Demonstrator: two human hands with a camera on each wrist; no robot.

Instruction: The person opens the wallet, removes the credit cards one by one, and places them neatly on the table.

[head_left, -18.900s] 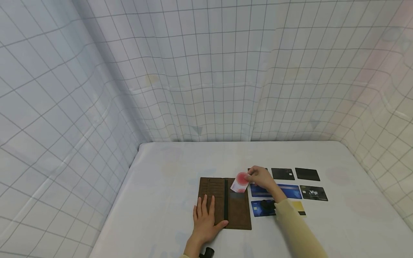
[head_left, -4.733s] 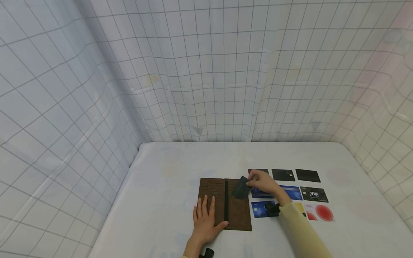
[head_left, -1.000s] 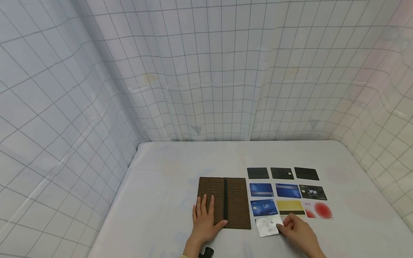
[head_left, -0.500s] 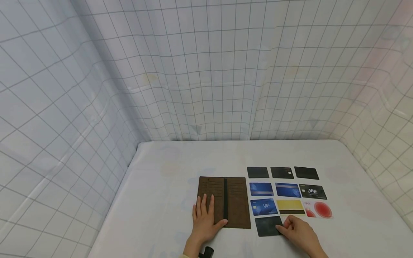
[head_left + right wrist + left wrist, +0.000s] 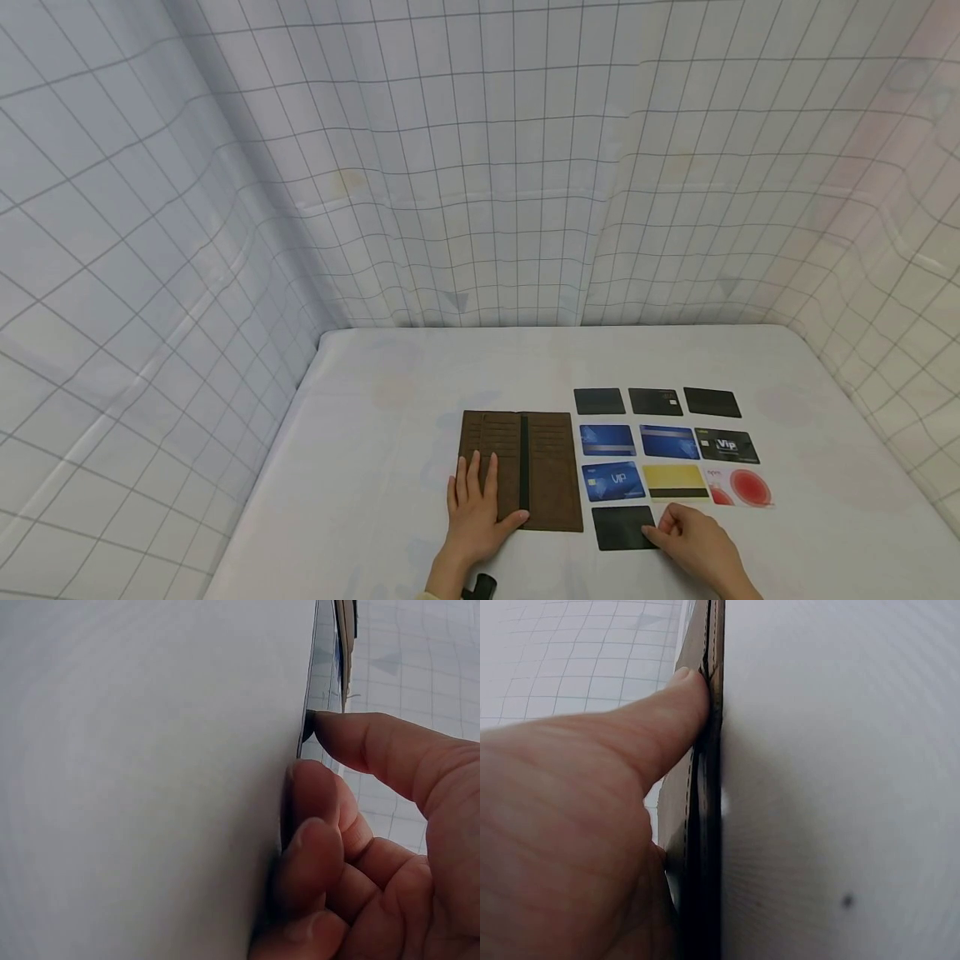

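Observation:
An open brown wallet (image 5: 553,475) lies on the table with a dark strap down its middle. My left hand (image 5: 476,517) rests flat on its left half, fingers spread, thumb near the lower end of the strap. In the left wrist view the thumb (image 5: 679,701) presses on the wallet's edge. To the right of the wallet a black card (image 5: 622,528) lies flat, in front of a blue VIP card (image 5: 613,482). My right hand (image 5: 697,546) pinches the black card's right edge. The right wrist view shows its thumb (image 5: 367,742) on the card, fingers curled beside it.
Behind the black card, several cards lie in rows: a yellow card (image 5: 675,482), a red-and-white card (image 5: 741,487), blue cards (image 5: 669,442), a black Vip card (image 5: 727,446) and dark cards (image 5: 656,402) at the back. Grid-patterned white curtains (image 5: 480,208) enclose the white table (image 5: 360,467).
The red-and-white card, earlier held over the wallet, now lies in the third row. My right hand brought the black card from the wallet to the front left of the rows; my left hand stayed.

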